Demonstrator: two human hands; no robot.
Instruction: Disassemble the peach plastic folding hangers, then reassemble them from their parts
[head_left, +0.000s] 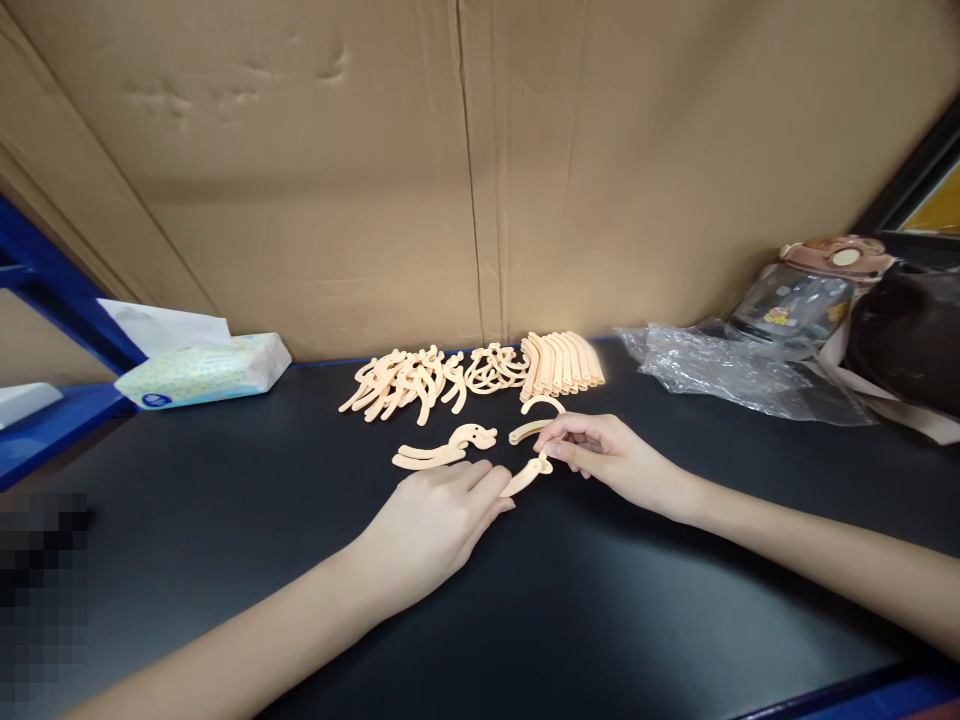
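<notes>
My left hand (439, 520) rests palm down on the black table (225, 540), its fingertips pressing one end of a curved peach plastic piece (525, 477). My right hand (600, 455) pinches the other end of that piece, fingers curled. Just behind lie a few loose peach pieces (446, 447) and a small arched piece (538, 412). Farther back sits a pile of peach curved parts (409, 380) and a neat stack of the same parts (562, 362).
A cardboard wall (480, 170) closes the back. A tissue pack (202, 370) lies at the left near a blue shelf frame (52, 290). Crumpled clear plastic (720, 370), a lidded clear bottle (810, 295) and a dark bag (907, 335) sit at the right.
</notes>
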